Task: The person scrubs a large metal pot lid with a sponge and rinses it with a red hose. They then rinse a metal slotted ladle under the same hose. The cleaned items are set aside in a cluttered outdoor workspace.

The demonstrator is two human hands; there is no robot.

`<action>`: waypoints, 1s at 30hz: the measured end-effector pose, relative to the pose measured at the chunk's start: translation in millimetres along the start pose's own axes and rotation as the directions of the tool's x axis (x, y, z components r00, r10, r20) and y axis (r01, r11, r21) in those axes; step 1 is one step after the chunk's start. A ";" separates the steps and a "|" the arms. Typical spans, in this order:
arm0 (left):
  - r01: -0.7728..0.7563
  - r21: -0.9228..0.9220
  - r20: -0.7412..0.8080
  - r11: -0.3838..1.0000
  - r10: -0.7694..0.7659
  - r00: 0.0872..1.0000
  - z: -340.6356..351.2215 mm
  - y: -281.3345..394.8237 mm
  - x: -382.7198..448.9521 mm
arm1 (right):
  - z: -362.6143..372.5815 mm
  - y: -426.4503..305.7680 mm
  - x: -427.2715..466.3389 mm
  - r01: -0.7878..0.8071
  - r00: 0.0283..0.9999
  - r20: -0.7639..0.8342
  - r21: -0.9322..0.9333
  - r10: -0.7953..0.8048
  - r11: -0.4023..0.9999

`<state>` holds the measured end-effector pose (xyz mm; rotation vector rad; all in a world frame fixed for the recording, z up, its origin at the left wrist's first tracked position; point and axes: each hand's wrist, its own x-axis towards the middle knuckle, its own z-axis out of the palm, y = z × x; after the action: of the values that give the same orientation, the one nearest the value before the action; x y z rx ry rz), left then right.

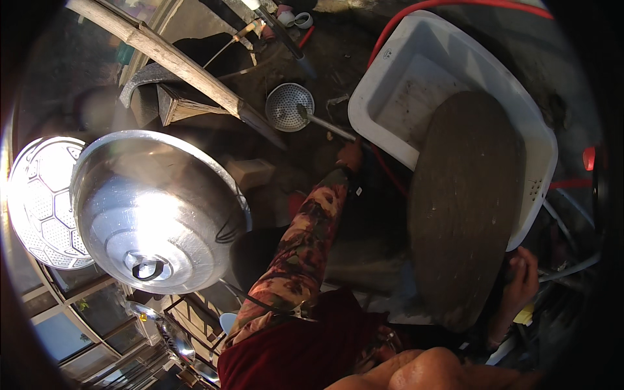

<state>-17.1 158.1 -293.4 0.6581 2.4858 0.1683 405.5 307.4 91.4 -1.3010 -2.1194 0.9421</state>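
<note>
My left hand (350, 155), at the end of a flowered sleeve, is closed around the far end of a thin handle (331, 127). That handle runs to the perforated metal bowl of a skimmer (288, 108), over the dark floor. A large white plastic basin (378, 117) stands on the right, with some drain holes in one wall. Across it leans a long dark board (463, 214) with rounded ends. My right hand (521, 282) has curled fingers beside the board's lower right edge and the basin's corner; its grip is partly hidden in shadow.
A shiny domed metal lid (161, 209) looms at left, overlapping a perforated steamer tray (44, 209). A bamboo pole (165, 58) slants above a wooden block (187, 107). A red hose (438, 4) curves around the basin. Another block (248, 173) lies near the lid.
</note>
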 end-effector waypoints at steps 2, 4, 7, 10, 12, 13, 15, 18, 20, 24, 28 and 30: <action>0.011 -0.001 -0.019 1.000 -0.011 1.000 -2.5 4.6 -1.8 | 1.3 3.5 2.0 -0.014 1.000 0.003 0.013 0.014 1.000; 0.024 -0.017 -0.010 1.000 -0.024 1.000 -8.7 8.3 -8.5 | 1.7 5.7 2.5 -0.040 0.999 0.008 0.018 0.040 0.999; 0.087 -0.154 0.014 0.984 -0.086 0.996 -21.8 9.5 -23.0 | 1.5 6.5 1.0 -0.041 0.999 0.005 0.003 0.041 0.999; 0.155 -0.174 -0.133 0.972 -0.180 0.975 -27.9 11.6 -48.3 | 1.1 6.7 -2.1 -0.021 1.000 -0.007 -0.086 0.020 0.996; 0.239 -0.200 -0.173 0.950 -0.274 0.946 -33.8 15.4 -59.6 | 1.4 7.7 -3.3 0.023 1.000 -0.015 -0.110 -0.025 0.994; 0.282 -0.225 -0.168 0.933 -0.322 0.932 -37.2 17.9 -63.5 | 1.7 8.2 -3.6 0.057 0.998 -0.018 -0.096 -0.059 0.994; 0.330 -0.318 -0.244 0.889 -0.413 0.877 -41.2 23.3 -71.1 | 1.9 8.3 -4.4 0.128 0.992 -0.012 -0.089 -0.129 0.988; 0.549 -0.499 -0.194 0.671 -0.704 0.683 -47.5 24.9 -68.9 | -0.2 4.0 -7.6 0.217 0.976 0.010 -0.114 -0.217 0.970; 0.523 -0.607 -0.077 0.598 -0.700 0.710 -52.6 15.3 -65.6 | -2.3 -1.7 -12.4 0.231 0.973 0.010 -0.130 -0.232 0.964; 0.336 -0.772 0.004 0.540 -0.524 0.852 -71.5 -9.2 -70.4 | -6.3 -9.7 -21.6 0.274 0.961 -0.016 -0.107 -0.277 0.956; 0.220 -0.954 0.095 0.206 -0.487 0.868 -111.9 8.6 -103.9 | -12.1 -6.3 -25.8 0.321 0.946 -0.012 -0.074 -0.323 0.944; 0.125 -0.992 0.103 0.023 -0.428 0.898 -137.6 26.4 -138.2 | -14.0 -3.6 -26.9 0.362 0.930 -0.034 -0.076 -0.366 0.929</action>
<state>18.8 116.3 -104.5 -0.5444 1.8649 1.7233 424.9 286.4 102.1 -0.9007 -2.2668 0.6783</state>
